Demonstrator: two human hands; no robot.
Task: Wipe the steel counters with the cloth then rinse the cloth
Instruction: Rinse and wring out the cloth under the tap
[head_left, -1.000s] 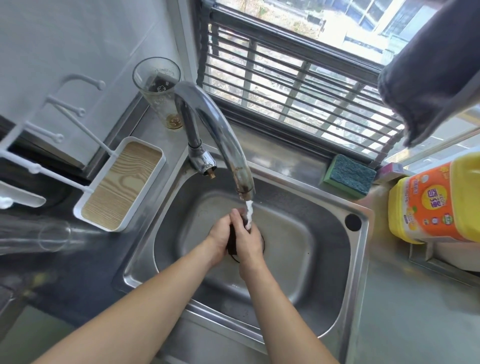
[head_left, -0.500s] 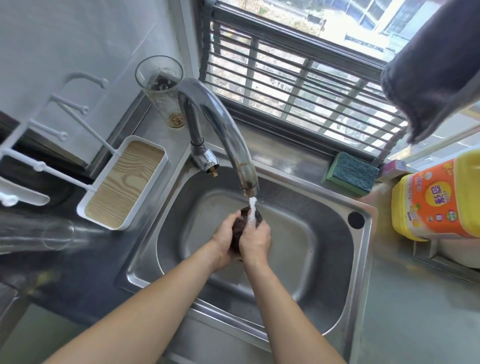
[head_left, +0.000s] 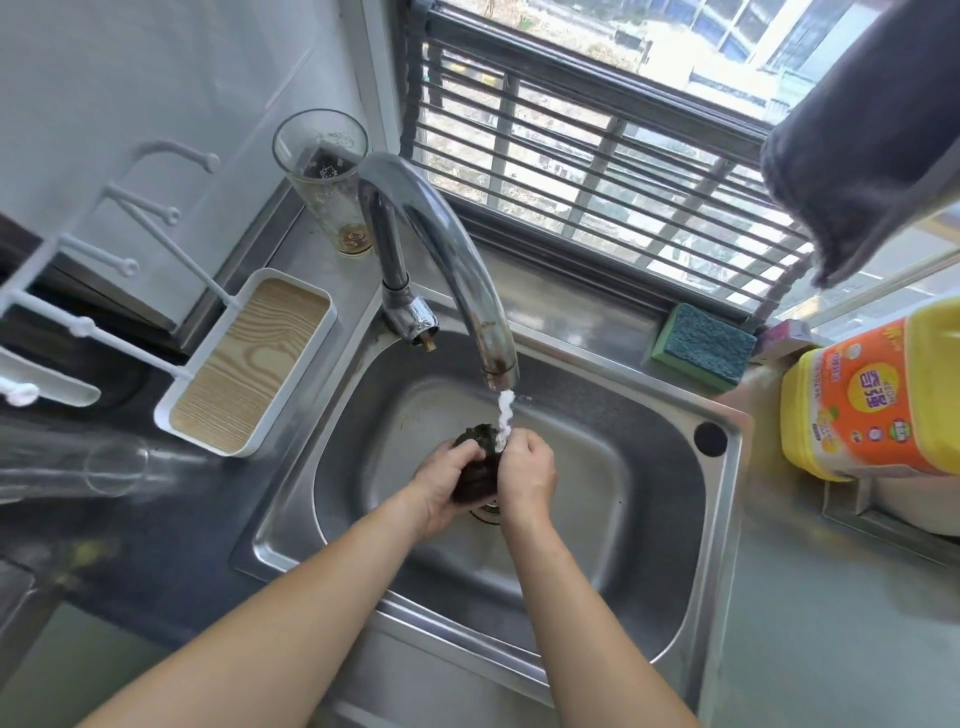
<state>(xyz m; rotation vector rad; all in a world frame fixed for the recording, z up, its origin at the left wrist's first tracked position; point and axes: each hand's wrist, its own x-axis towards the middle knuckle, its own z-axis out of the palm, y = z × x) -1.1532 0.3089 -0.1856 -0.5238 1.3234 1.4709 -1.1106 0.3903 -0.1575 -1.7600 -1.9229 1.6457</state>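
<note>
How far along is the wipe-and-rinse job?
Wiping looks over: the cloth is off the counter and over the sink. In hand: both hands, left and right, hold it under the faucet stream. Left: finish rinsing, shut the water.

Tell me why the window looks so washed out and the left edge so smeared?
Head view: daylight overexposes the window and glares off the tap; the wide lens bends and stretches the edges, smearing the clear glass at left; the cloth and both hands stay fairly sharp.
</note>
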